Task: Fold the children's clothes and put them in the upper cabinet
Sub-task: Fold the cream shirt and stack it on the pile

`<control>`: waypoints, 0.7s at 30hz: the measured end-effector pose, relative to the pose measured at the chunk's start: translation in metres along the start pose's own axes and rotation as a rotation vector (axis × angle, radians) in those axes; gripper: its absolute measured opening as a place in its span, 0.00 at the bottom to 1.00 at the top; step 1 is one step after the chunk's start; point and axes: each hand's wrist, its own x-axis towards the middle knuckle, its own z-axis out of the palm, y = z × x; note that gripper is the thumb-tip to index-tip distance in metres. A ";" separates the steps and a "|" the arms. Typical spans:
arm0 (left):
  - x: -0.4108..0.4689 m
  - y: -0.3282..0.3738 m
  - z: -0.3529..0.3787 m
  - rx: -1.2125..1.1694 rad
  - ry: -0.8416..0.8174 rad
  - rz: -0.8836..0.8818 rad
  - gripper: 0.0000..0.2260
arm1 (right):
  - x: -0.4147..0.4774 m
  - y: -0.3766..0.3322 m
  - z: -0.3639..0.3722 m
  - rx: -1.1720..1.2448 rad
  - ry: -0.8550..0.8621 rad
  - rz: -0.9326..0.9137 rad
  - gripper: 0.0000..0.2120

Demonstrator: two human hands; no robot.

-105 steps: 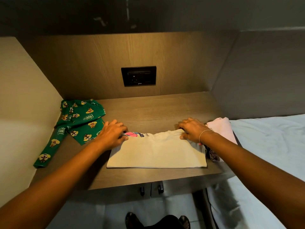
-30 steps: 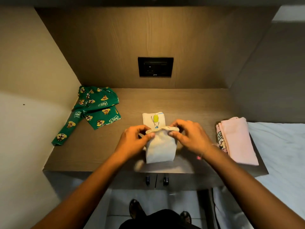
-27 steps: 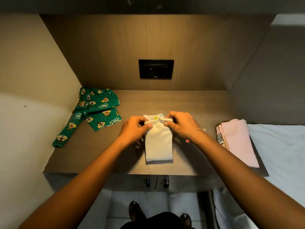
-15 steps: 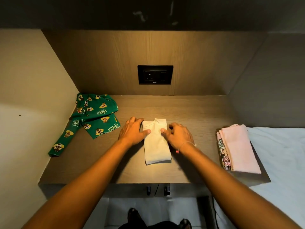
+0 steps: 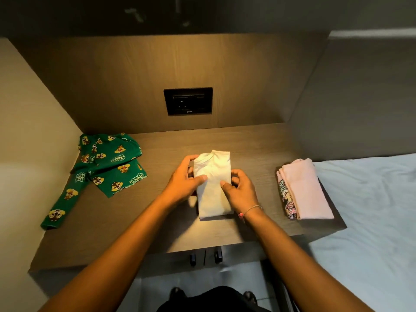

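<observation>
A cream children's shirt [image 5: 212, 176], folded into a narrow upright rectangle, lies in the middle of the wooden counter [image 5: 157, 226]. My left hand [image 5: 184, 179] grips its left edge, thumb on top and fingers curled under. My right hand [image 5: 238, 190] grips the right edge the same way, thumb on the cloth. A green cartoon-print garment [image 5: 105, 167] lies unfolded at the counter's left. A folded pink stack [image 5: 304, 190] sits at the right end.
A black socket plate [image 5: 188, 101] is set in the wooden back panel. Walls close in the counter on the left and right. A bed with a pale sheet [image 5: 371, 210] adjoins the right side. Drawer handles [image 5: 204, 257] show under the counter's front edge.
The wide cream shirt has been folded into a narrow bundle. In the last half second both hands went from pressing its top to gripping its two sides.
</observation>
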 end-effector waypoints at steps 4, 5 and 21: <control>-0.003 0.027 0.048 -0.112 -0.158 0.055 0.44 | -0.016 -0.013 -0.057 0.053 0.081 -0.130 0.20; -0.003 0.035 0.063 -0.141 -0.188 0.054 0.46 | -0.018 -0.015 -0.075 0.025 0.105 -0.158 0.22; 0.029 0.038 0.222 0.866 -0.182 0.384 0.42 | 0.018 0.029 -0.241 -0.707 0.195 -0.113 0.30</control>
